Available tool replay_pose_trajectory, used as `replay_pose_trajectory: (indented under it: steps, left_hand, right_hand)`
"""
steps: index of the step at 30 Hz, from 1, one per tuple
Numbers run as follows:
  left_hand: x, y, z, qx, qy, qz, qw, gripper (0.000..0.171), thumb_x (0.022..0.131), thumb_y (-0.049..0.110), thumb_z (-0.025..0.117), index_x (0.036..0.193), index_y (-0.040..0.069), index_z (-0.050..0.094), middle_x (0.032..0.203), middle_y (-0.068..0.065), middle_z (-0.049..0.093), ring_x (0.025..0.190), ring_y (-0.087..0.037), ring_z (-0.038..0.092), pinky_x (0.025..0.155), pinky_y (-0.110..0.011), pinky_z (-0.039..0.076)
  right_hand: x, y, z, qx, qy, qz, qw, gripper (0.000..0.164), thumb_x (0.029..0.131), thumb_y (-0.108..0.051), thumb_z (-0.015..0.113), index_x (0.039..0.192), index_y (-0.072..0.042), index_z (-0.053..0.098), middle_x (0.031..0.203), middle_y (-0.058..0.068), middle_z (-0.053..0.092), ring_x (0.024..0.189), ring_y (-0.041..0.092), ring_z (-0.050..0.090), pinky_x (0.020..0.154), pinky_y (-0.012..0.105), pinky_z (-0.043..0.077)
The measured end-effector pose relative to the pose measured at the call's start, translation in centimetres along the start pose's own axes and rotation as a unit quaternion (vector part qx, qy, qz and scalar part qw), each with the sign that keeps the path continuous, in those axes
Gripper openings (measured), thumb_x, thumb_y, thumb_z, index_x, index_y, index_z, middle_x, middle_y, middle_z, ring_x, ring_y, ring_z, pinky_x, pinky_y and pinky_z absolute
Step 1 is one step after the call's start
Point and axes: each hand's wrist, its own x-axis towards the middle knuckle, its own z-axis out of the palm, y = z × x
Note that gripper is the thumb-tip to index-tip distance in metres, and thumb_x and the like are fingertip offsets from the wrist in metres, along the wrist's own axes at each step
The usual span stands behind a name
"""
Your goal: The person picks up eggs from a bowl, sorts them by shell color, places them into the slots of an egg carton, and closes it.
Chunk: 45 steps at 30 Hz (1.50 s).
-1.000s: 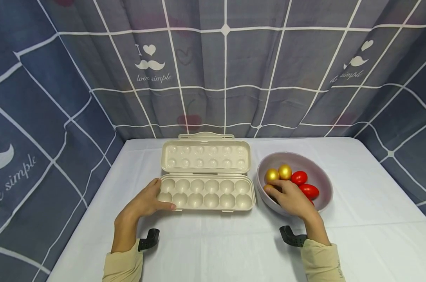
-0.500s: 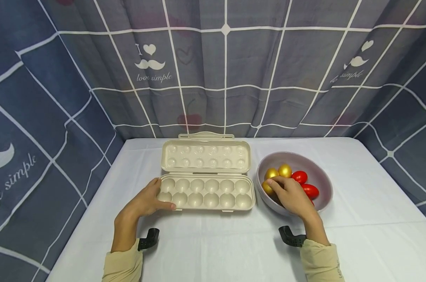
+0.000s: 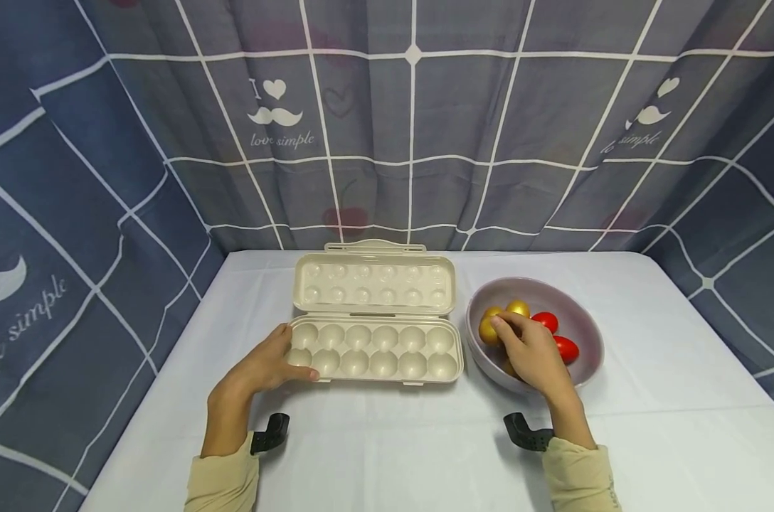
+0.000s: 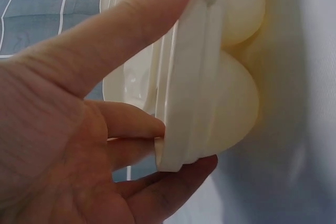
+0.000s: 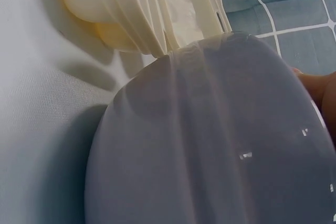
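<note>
A cream egg carton (image 3: pixel 369 381) lies with its lid (image 3: pixel 374 310) folded back, the cups of its lower half bare. My left hand (image 3: pixel 264 366) grips its left end, thumb at the front corner; the left wrist view shows fingers curled around the carton edge (image 4: pixel 188 103). To the right stands a mauve bowl (image 3: pixel 590 340). Inside it, my right hand (image 3: pixel 533 353) pinches a golden egg (image 3: pixel 487 332) near the left rim. Another golden egg (image 3: pixel 518 307) and red eggs (image 3: pixel 566 349) lie beside it. The bowl's outer wall (image 5: pixel 199 145) hides most of that hand in the right wrist view.
A white cloth (image 3: pixel 380 448) covers the table. Behind it hangs a grey-blue checked curtain (image 3: pixel 451 107), which also runs along both sides. Carton and bowl stand close together. Black mounts (image 3: pixel 272 434) stick out from both wrists.
My right hand has risen slightly toward the back of the bowl, with the golden egg lifted in its fingers. The left hand and the carton stay in place.
</note>
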Motion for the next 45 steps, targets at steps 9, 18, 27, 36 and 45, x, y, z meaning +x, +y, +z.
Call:
replay_pose_trajectory:
  steps: [9, 18, 27, 36, 45]
  left_hand:
    - [-0.5, -0.2, -0.5, -0.004, -0.002, -0.011, 0.9999, 0.083, 0.07, 0.025, 0.089, 0.13, -0.011, 0.044, 0.116, -0.016, 0.049, 0.106, -0.032, 0.05, 0.095, -0.047, 0.04]
    - [-0.2, -0.5, -0.4, -0.015, 0.004, -0.003, 0.9999, 0.086, 0.069, 0.024, 0.09, 0.132, -0.012, 0.043, 0.119, -0.02, 0.05, 0.108, -0.035, 0.051, 0.095, -0.049, 0.041]
    - [-0.3, -0.5, -0.2, -0.017, 0.004, -0.014, 0.9998, 0.089, 0.068, 0.023, 0.091, 0.133, -0.013, 0.041, 0.121, -0.022, 0.05, 0.109, -0.036, 0.051, 0.096, -0.05, 0.041]
    - [-0.4, -0.6, -0.2, -0.019, 0.006, -0.024, 0.9995, 0.089, 0.068, 0.022, 0.091, 0.134, -0.012, 0.042, 0.12, -0.02, 0.051, 0.108, -0.035, 0.052, 0.095, -0.049, 0.042]
    - [-0.4, -0.1, -0.5, -0.011, -0.007, -0.03, 0.9995, 0.09, 0.07, 0.024, 0.09, 0.135, -0.013, 0.039, 0.125, -0.023, 0.048, 0.115, -0.039, 0.049, 0.101, -0.054, 0.039]
  right_hand:
    - [0.1, -0.4, 0.2, 0.002, 0.043, -0.006, 0.999, 0.049, 0.104, -0.037, 0.05, 0.127, 0.004, 0.062, 0.11, 0.021, 0.067, 0.101, 0.035, 0.058, 0.094, 0.056, 0.044]
    - [0.5, -1.3, 1.6, 0.038, 0.125, -0.027, 0.991, 0.039, 0.103, -0.028, 0.053, 0.117, 0.005, 0.067, 0.098, 0.019, 0.069, 0.086, 0.03, 0.063, 0.078, 0.032, 0.053]
    - [0.4, -3.2, 3.9, 0.147, 0.179, -0.056, 0.971, 0.027, 0.099, -0.012, 0.06, 0.118, 0.006, 0.067, 0.097, 0.018, 0.07, 0.079, 0.016, 0.061, 0.068, 0.011, 0.048]
    - [0.1, -4.9, 5.8, 0.209, 0.132, -0.067, 0.967, 0.029, 0.1, -0.011, 0.058, 0.121, 0.007, 0.065, 0.114, 0.018, 0.068, 0.102, 0.02, 0.063, 0.086, 0.012, 0.046]
    - [-0.9, -6.1, 8.7, 0.205, 0.071, -0.086, 0.972, 0.03, 0.102, -0.018, 0.057, 0.121, 0.005, 0.065, 0.115, 0.013, 0.069, 0.107, 0.024, 0.064, 0.089, 0.042, 0.053]
